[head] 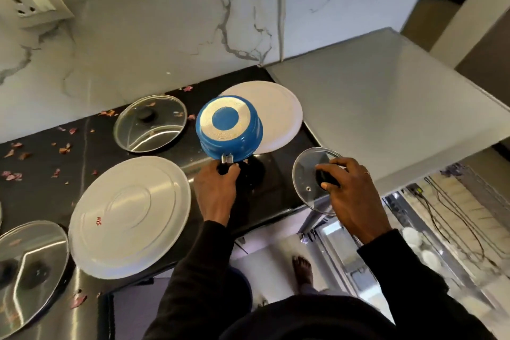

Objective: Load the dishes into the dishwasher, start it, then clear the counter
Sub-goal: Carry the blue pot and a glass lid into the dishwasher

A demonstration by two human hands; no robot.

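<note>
A blue saucepan (pixel 229 127) is tipped bottom-up above the black counter (pixel 41 190), and my left hand (pixel 216 188) grips its black handle. My right hand (pixel 349 193) holds a small glass lid (pixel 306 176) by its black knob, just past the counter's front edge. Behind the saucepan a white plate (pixel 278 116) lies flat. A large steel plate (pixel 129 215) lies upside down at the front left. The open dishwasher (pixel 430 232) shows its racks at the lower right, with white dishes inside.
A glass lid with a steel rim (pixel 150 123) lies on the counter behind the steel plate, another (pixel 27 265) at the far left front. Dried petals (pixel 63 149) are scattered over the counter. A grey appliance top (pixel 386 107) sits to the right. A bare foot (pixel 302 270) stands on the floor below.
</note>
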